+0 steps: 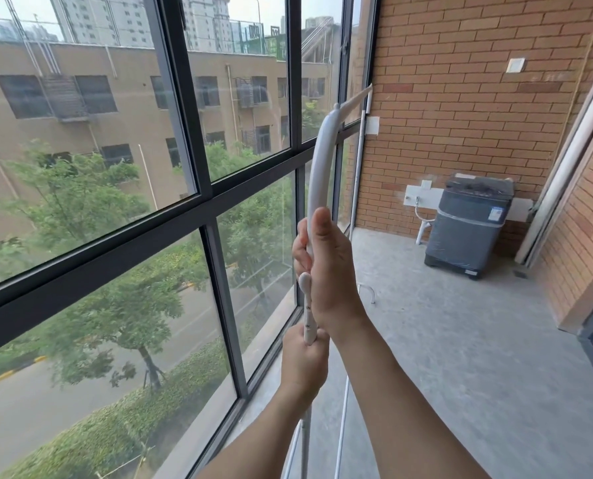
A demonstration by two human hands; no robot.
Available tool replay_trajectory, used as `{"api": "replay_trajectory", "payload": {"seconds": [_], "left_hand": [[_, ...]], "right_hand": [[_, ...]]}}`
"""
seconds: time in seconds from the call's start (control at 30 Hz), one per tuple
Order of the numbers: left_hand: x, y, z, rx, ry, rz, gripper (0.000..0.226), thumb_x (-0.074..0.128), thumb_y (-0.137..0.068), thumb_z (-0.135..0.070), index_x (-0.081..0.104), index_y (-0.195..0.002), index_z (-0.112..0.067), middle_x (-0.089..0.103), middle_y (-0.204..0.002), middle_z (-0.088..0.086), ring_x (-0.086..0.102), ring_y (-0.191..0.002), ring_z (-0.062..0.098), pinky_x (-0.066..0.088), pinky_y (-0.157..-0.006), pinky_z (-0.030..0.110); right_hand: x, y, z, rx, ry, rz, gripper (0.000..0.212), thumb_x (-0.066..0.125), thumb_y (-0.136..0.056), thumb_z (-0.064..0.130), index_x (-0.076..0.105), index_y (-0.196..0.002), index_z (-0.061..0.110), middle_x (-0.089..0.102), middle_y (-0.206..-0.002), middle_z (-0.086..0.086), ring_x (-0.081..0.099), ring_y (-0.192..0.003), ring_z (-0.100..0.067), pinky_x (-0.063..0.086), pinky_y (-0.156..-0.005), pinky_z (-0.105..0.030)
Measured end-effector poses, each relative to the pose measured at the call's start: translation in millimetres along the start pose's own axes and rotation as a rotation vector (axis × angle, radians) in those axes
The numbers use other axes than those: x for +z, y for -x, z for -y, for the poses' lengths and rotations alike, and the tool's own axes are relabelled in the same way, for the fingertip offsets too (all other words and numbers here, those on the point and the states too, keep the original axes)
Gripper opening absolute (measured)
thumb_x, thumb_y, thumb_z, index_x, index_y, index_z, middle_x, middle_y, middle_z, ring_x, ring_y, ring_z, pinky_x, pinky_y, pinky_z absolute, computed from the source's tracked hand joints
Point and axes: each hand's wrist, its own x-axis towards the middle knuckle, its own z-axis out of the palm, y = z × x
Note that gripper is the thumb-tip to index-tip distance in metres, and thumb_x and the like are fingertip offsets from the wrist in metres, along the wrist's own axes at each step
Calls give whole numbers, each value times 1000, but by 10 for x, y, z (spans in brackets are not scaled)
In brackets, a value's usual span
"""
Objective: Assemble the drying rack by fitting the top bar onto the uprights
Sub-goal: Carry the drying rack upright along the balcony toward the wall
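Above the left hand [303, 363], wrapped round the near upright [308, 316], the right hand [326, 267] clasps the top bar [317, 167]. Seating is in hand; next, align socket and press down.

The top bar [317, 167] is plain white, as is the far upright [357, 167] at one o'clock. Orange-brown brick wall [461, 81] in running bond; dark grey washing machine [469, 223] at three o'clock; grey concrete floor [461, 340]; black window frames [181, 98].

concrete floor [461, 357] | covered washing machine [467, 226] by brick wall [461, 98]
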Motion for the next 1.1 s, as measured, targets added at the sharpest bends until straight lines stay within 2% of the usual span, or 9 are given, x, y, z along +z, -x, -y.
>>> {"api": "replay_trajectory", "payload": {"seconds": [0.2, 0.43, 0.6, 0.73, 0.93, 1.03, 1.1], "left_hand": [[-77, -201, 124, -46, 20, 5, 32, 47, -79, -7, 27, -56, -14, 23, -53, 3, 19, -56, 19, 15, -48, 31], [-79, -406, 191, -47, 25, -1, 33, 49, -77, -11, 24, -56, -17, 23, -52, 1, 19, -54, 17, 15, -46, 29], [-73, -564, 229, -53, 44, 4, 39, 49, -78, -11, 22, -52, -23, 22, -47, -9, 18, -50, 11, 15, -45, 26], [-45, -684, 255, -48, 38, 1, 37, 50, -79, -11, 25, -53, -19, 24, -48, -6, 19, -50, 11, 17, -45, 26], [2, -858, 262, -41, 36, 26, 42, 47, -77, -12, 25, -45, -28, 23, -41, -9, 16, -45, 7, 16, -42, 20], [20, -955, 266, -28, 33, 34, 43, 48, -78, -14, 25, -44, -28, 22, -40, -9, 16, -44, 5, 16, -43, 18], [27, -1039, 291, -36, 43, 46, 49, 48, -81, -8, 23, -45, -29, 21, -41, -10, 15, -46, 5, 15, -44, 20]], "right_hand": [[70, -166, -159, -4, 0, -1, 43, 39, -93, 52, 45, -73, 15, 30, -56, 3, 26, -46, -6, 20, -42, -21], [87, -348, -292, 2, -24, 8, 41, 40, -94, 51, 45, -70, 18, 30, -55, 4, 24, -45, -6, 21, -40, -18], [75, -494, -380, 1, -38, 7, 41, 40, -95, 50, 45, -68, 20, 31, -55, 5, 24, -45, -6, 21, -39, -17], [45, -606, -434, 1, -30, 4, 41, 39, -94, 51, 47, -71, 19, 32, -55, 6, 24, -45, -6, 21, -39, -17], [-7, -777, -510, 4, -4, -11, 41, 38, -94, 52, 46, -71, 19, 32, -55, 8, 24, -46, -7, 24, -40, -16], [-10, -865, -556, 1, 1, -10, 42, 38, -94, 53, 46, -72, 17, 30, -55, 6, 22, -47, -8, 19, -41, -19], [-16, -938, -578, 1, 1, -15, 44, 38, -94, 53, 45, -73, 15, 29, -55, 5, 20, -48, -11, 18, -42, -23]]}}
